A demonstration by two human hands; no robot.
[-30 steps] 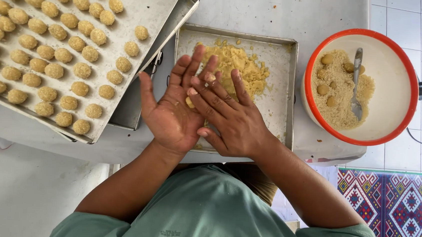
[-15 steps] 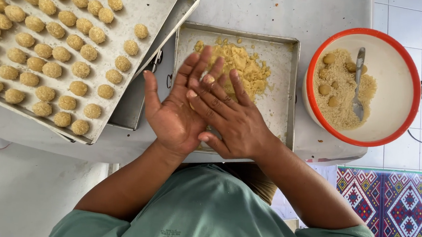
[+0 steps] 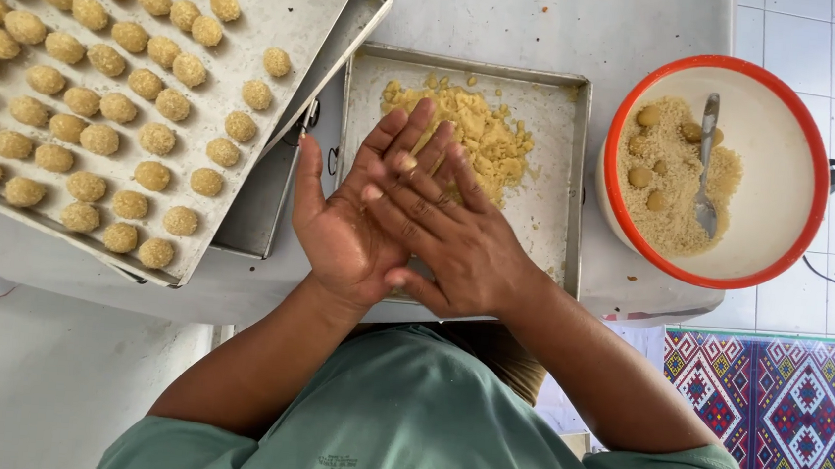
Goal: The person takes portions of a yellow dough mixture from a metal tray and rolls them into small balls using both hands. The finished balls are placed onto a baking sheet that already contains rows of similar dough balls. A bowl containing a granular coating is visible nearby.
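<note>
Left hand [image 3: 344,224] palm-up, fingers spread flat; right hand [image 3: 457,243] pressed across it, fingers straight. Small dough piece [image 3: 405,162] peeks between palms. Hands hover over square metal tray [image 3: 556,176] holding crumbly yellow dough heap [image 3: 490,136] on white desk [image 3: 554,17]. Left: large tray [image 3: 296,7] of crumbed balls [image 3: 100,100]. Right: orange-rimmed bowl [image 3: 794,115] with crumbs, spoon [image 3: 707,168].

The bowl [image 3: 804,116] is white inside with an orange-red rim. The dough [image 3: 490,136] is yellow. The trays [image 3: 548,215] are grey. The shirt [image 3: 422,433] is green. The cloth [image 3: 771,411] has red, blue and white diamonds.
</note>
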